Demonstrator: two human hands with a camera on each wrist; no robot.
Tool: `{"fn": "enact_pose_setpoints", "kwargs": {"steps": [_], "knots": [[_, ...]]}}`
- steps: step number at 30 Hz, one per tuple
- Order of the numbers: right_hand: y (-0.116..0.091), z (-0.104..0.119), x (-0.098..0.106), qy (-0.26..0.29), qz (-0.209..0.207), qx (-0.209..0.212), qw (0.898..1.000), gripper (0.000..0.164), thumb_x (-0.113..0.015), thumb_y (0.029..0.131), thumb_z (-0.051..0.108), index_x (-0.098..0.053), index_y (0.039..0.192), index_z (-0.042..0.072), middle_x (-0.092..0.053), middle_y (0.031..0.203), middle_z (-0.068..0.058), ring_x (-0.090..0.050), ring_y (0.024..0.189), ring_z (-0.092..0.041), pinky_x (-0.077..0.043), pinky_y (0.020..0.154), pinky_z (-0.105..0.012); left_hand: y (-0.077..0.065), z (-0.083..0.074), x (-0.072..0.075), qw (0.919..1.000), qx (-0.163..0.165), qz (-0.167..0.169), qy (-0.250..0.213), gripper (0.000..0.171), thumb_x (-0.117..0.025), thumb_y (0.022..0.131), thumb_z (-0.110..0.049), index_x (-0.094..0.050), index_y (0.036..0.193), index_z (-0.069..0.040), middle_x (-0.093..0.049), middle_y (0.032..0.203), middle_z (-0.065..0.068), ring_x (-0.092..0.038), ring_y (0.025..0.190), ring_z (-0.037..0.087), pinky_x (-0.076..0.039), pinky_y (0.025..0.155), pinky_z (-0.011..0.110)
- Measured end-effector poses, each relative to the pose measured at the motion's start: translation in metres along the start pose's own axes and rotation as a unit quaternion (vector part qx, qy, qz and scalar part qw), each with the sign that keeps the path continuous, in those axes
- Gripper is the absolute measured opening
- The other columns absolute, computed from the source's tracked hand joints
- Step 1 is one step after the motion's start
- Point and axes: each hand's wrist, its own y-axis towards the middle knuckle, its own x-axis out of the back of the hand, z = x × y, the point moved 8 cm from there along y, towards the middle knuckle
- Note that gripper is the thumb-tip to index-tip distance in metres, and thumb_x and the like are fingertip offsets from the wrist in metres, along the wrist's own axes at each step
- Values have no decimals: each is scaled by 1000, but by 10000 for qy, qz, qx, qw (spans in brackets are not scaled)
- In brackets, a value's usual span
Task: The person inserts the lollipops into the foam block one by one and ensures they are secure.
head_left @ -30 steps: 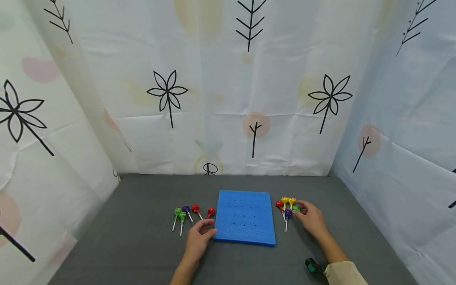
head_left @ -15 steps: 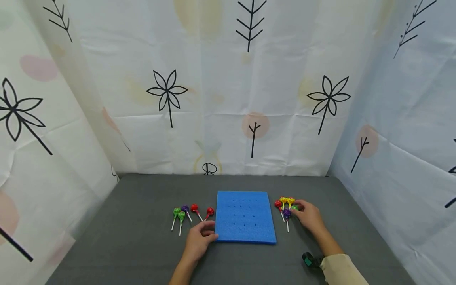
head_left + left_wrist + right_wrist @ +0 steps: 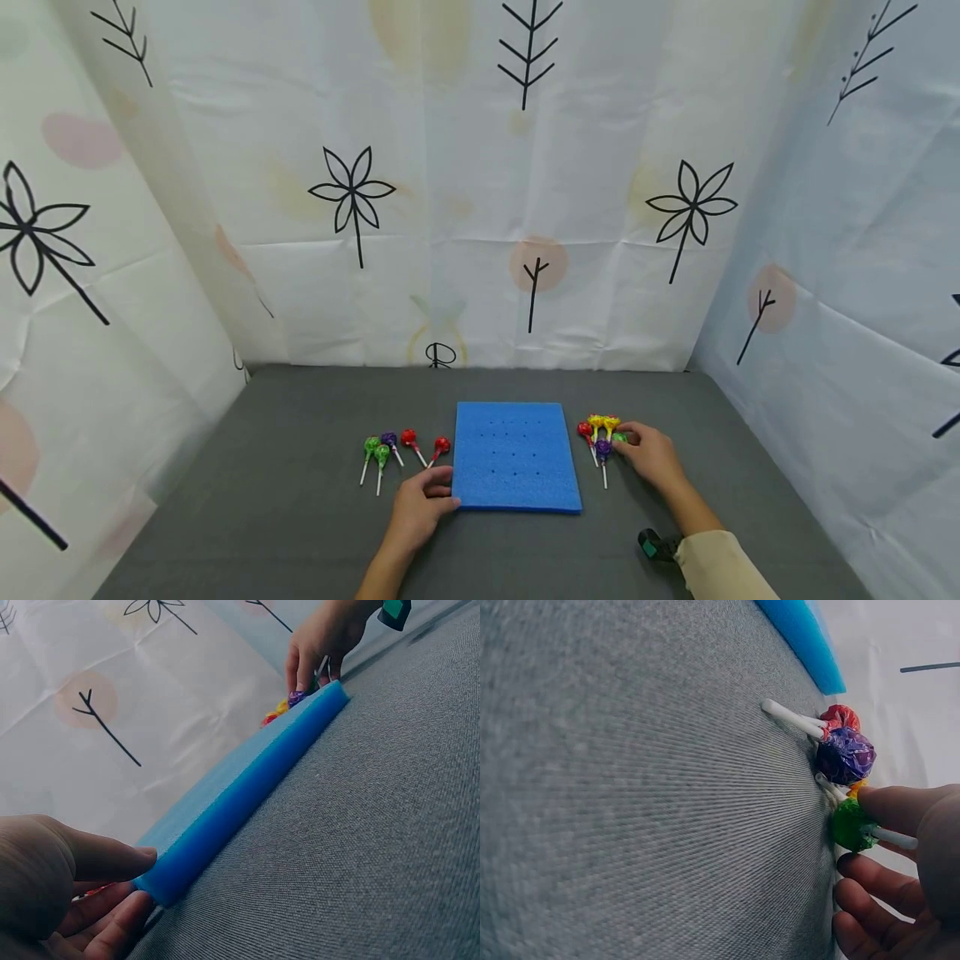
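Observation:
My left hand (image 3: 417,505) grips the near left corner of a blue foam board (image 3: 517,492) with rows of small holes. In the left wrist view its thumb (image 3: 112,857) lies on the board's top edge, other fingers curling at the side and beneath. To the right of the board, my right hand (image 3: 654,457) holds a green lollipop (image 3: 853,825) between thumb and fingers, its white stick pointing toward the palm. Close by lie a purple lollipop (image 3: 846,755), a red lollipop (image 3: 841,717) and two yellow lollipops (image 3: 611,422).
Left of the board, several lollipops lie on the grey table (image 3: 300,500): two green lollipops (image 3: 382,455), a purple lollipop (image 3: 388,438) and two red lollipops (image 3: 408,437). A black and green device (image 3: 654,546) sits at the right wrist. Patterned white cloth (image 3: 465,167) encloses the table.
The head view has shifted slightly. Both hands stay almost in place, the left at the foam board's corner and the right at the green lollipop.

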Motion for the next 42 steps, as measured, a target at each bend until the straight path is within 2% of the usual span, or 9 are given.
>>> {"fn": "enact_pose_setpoints", "kwargs": {"steps": [5,9,14,20,27,35,42], "knots": [[5,-1,-2,-132,115,-15,9998,30,-69,90,18,-66,112,-2,-63,89,-10,-55,78,-24,-45,70,-45,0,2,1,9999,61,-5,139,46,-80,71,4,-66,115,5,-69,103,14,-65,90,25,-52,70,31],[6,-1,-2,-138,128,35,9998,27,-70,89,17,-67,108,-2,-63,88,-11,-55,77,-24,-45,69,-45,0,2,0,9998,67,9,206,46,-80,72,3,-66,115,4,-69,103,13,-65,91,24,-52,71,31],[5,-2,0,-92,61,-2,9999,26,-71,88,17,-66,107,0,-62,87,-11,-54,76,-25,-45,67,-44,-1,2,0,9998,-51,-12,202,45,-80,71,4,-67,114,4,-69,101,14,-65,90,24,-52,70,29],[-2,3,8,154,-139,63,9998,25,-70,89,17,-65,108,1,-63,89,-12,-57,79,-28,-46,67,-45,-2,2,0,9997,-15,2,243,44,-79,72,4,-67,114,4,-69,101,14,-66,90,24,-54,70,30],[-6,17,20,514,-257,241,9981,23,-67,91,13,-64,111,2,-64,103,-19,-60,95,-36,-48,77,-53,-2,0,0,9997,-75,0,252,44,-80,72,4,-67,114,4,-69,102,15,-66,90,26,-54,71,29],[-1,45,29,852,-358,687,9934,23,-66,92,13,-64,112,4,-66,104,-17,-61,94,-34,-50,75,-48,-2,1,1,9994,-26,-4,351,43,-80,73,3,-68,114,3,-69,103,14,-65,91,25,-54,72,31],[4,67,31,994,-322,757,9916,25,-66,91,14,-63,115,6,-65,110,-18,-61,99,-34,-51,77,-48,-1,1,0,9994,-1,46,357,42,-79,73,4,-67,114,3,-69,103,14,-66,91,25,-55,73,34]]}}
